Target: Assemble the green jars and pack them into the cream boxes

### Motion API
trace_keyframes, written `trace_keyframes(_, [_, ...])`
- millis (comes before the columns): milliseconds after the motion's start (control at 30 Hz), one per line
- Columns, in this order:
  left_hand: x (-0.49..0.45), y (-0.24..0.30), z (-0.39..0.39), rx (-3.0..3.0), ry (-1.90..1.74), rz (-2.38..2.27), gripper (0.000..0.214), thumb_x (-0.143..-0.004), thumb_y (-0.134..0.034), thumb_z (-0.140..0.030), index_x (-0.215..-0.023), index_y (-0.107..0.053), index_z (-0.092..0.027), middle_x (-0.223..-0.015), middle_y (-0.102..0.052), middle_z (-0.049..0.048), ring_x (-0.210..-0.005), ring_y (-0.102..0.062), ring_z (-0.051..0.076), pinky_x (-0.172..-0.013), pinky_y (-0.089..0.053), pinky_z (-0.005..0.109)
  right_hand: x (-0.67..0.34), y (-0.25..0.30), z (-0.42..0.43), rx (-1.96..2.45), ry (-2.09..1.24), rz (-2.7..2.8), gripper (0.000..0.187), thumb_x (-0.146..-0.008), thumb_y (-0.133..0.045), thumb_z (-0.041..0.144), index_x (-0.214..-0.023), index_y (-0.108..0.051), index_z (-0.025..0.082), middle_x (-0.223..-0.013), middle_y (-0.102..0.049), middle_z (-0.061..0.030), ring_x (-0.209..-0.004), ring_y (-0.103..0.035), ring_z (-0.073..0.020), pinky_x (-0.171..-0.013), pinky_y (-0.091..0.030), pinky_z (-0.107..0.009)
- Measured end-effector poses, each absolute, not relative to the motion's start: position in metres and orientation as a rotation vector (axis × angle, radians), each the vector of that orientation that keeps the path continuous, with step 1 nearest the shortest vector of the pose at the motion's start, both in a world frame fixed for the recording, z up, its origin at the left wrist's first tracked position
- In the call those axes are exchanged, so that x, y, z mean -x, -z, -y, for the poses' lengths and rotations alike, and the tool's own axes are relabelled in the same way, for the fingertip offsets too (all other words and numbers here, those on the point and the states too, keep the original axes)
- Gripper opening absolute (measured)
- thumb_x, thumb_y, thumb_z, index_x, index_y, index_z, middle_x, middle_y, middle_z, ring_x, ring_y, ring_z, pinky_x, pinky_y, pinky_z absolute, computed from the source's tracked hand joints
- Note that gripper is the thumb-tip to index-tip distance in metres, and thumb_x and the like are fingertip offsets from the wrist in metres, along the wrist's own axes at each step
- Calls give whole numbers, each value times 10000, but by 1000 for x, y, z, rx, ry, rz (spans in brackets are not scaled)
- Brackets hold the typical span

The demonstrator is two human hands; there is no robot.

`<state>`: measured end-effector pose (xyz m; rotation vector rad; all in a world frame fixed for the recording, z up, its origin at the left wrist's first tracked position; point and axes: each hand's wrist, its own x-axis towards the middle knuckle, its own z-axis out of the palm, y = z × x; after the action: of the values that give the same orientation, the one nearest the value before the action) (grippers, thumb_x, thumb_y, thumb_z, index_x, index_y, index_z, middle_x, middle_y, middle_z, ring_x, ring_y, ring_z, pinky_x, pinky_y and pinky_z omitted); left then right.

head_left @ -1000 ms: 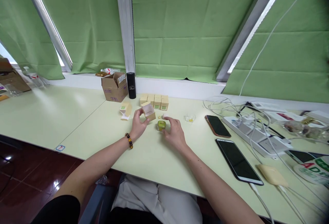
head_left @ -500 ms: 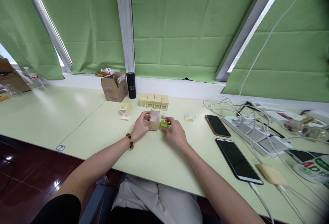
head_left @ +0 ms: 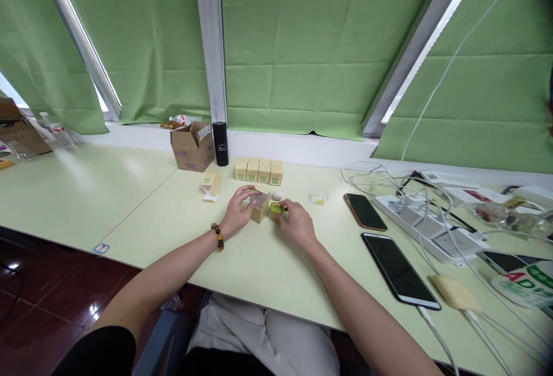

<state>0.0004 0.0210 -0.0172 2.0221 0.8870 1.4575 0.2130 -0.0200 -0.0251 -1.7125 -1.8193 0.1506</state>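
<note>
My left hand (head_left: 237, 210) is closed around the left side of a small cream cardboard box (head_left: 260, 212), which stands turned on the table with its top flaps up. Just right of it, the fingers of my right hand (head_left: 296, 223) grip a small green object in clear packaging (head_left: 275, 209); its exact kind I cannot make out. Behind that object lies a small whitish-pink piece (head_left: 277, 195). A row of several closed cream boxes (head_left: 258, 171) stands farther back. Another cream box (head_left: 211, 185) lies open to the left of them.
A brown carton (head_left: 192, 148) and a black cylinder (head_left: 220, 144) stand at the back left. Clear packaging (head_left: 318, 198) lies right of my hands. Farther right are two phones (head_left: 365, 211), (head_left: 400, 269) and a power strip (head_left: 427, 229) with tangled white cables.
The small box in my left hand has turned so that its opening faces more to the left. My right hand stays nearly in place with the green object.
</note>
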Motion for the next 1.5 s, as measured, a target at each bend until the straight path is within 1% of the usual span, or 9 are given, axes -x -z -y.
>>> trace_keyframes(200, [-3,21,-22,-2001,-1429,-956,264,-982,-584,-373,-1134,-736,-221,-1280,-677,119,-1154,-647,258,-911,-540,404,-219,17,19,1457,-203,1515,241,-876,-648,356,-1078,-657,226,-972,-727,-56,-836,-666,-225,-714,-513,-352])
trace_keyframes(333, [-5,18,-15,-1982,-1355,-935,281,-983,-578,-405,-1122,-730,-213,-1218,-709,113,-1015,-661,237,-786,-524,359,-213,4,32,1096,-244,1335,306,-909,-663,385,-1170,-625,230,-1210,-705,-99,-953,-693,-222,-726,-588,-359])
trace_keyframes(500, [-8,14,-6,-1975,-1318,-870,306,-982,-581,-416,-1167,-712,-210,-1152,-714,103,-901,-630,209,-805,-524,364,-197,2,48,871,-303,1405,347,-932,-665,341,-1256,-575,254,-1372,-629,-131,-1064,-710,-246,-666,-629,-345])
trace_keyframes(633, [-9,12,-3,-2017,-1290,-801,310,-976,-588,-390,-1184,-713,-196,-1081,-703,99,-880,-606,206,-848,-525,375,-190,7,51,843,-276,1557,289,-951,-635,290,-1232,-578,256,-1367,-640,-129,-1011,-731,-228,-633,-610,-316])
trace_keyframes(833, [-8,15,-6,-1925,-1282,-819,324,-941,-586,-269,-1227,-696,-165,-1168,-698,122,-958,-622,215,-910,-514,379,-197,7,44,895,-209,1633,286,-950,-627,292,-1230,-579,257,-1298,-668,-115,-866,-701,-192,-563,-570,-301])
trace_keyframes(1000, [-7,18,-8,-1894,-1282,-839,373,-886,-527,-145,-1213,-706,-169,-1157,-704,104,-982,-616,210,-925,-504,367,-201,7,42,910,-162,1677,285,-929,-630,264,-1207,-572,262,-1269,-683,-107,-797,-682,-189,-502,-525,-297])
trace_keyframes(1200, [-6,16,-7,-1920,-1290,-842,486,-801,-498,-65,-1217,-716,-186,-1128,-708,80,-964,-607,198,-908,-506,356,-201,8,44,1000,105,1809,313,-869,-623,208,-1173,-570,260,-1240,-717,-93,-765,-694,-205,-554,-512,-328])
trace_keyframes(1300, [-7,15,-5,-1926,-1287,-838,505,-789,-494,-54,-1221,-718,-186,-1155,-708,85,-996,-609,203,-913,-505,358,-199,7,47,1071,177,1851,322,-837,-614,185,-1149,-578,255,-1228,-725,-88,-809,-700,-225,-591,-510,-337])
trace_keyframes(1500, [-9,15,-5,-1916,-1295,-829,495,-781,-516,-48,-1214,-716,-177,-1177,-703,100,-972,-614,189,-878,-520,338,-198,3,50,1140,212,1988,338,-805,-607,161,-1131,-577,246,-1151,-726,-83,-948,-654,-264,-544,-419,-323])
